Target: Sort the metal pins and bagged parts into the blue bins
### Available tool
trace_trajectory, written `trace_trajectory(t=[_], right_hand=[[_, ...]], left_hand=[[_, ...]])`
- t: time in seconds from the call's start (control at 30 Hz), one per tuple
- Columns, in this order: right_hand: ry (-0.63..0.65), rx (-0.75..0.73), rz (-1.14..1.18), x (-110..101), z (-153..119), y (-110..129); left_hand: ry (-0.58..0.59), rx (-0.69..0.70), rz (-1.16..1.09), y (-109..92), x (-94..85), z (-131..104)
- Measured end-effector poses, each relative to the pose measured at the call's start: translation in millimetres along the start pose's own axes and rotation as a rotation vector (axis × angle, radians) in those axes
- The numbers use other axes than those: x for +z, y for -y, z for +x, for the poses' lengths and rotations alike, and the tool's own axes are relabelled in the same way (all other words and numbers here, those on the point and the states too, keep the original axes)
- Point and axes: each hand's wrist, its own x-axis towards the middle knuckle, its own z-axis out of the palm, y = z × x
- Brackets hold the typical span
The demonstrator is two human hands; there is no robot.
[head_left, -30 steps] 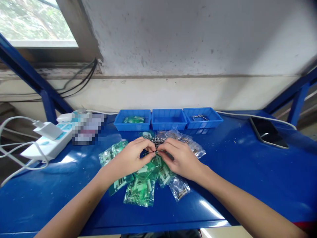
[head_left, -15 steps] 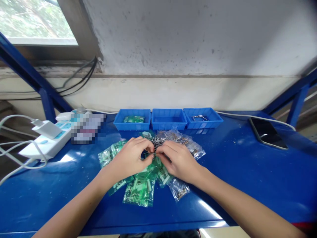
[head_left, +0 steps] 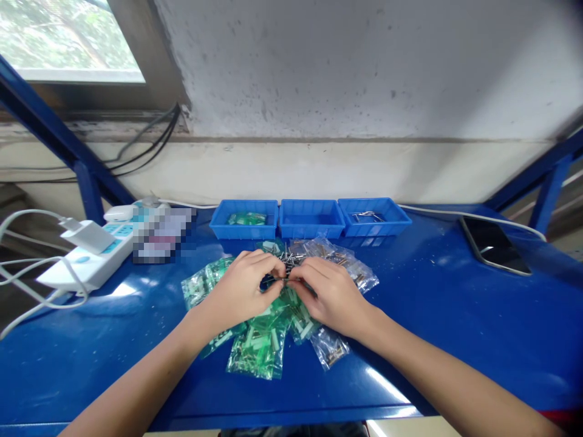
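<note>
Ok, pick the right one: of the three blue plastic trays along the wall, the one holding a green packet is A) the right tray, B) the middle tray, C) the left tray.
C: the left blue plastic tray holds a green packet, the middle blue tray looks bare inside, and the right blue tray holds small metal pieces.

A blue workbench carries 3 blue trays at the back, green and clear packets, a phone and a power strip.
</note>
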Motion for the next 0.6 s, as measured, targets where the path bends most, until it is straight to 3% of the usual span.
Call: trace_trajectory(t=[0.2, 0.37, 0.6], right_hand=[[-0.085, 0.111, 0.038, -2.4, 0.9, -0.7], [-0.102, 0.109, 0.101, -4.0, 0.8, -0.8], [-0.134, 0.091, 0.081, -6.0, 0.2, -1.8]], left_hand=[[-0.083, 0.046, -0.032, 2.8, 0.7, -1.0], [-0.165, 0.042, -0.003, 5.7, -1.7, -0.8], [-0.174, 0.054, -0.032, 7.7, 0.7, -1.9]])
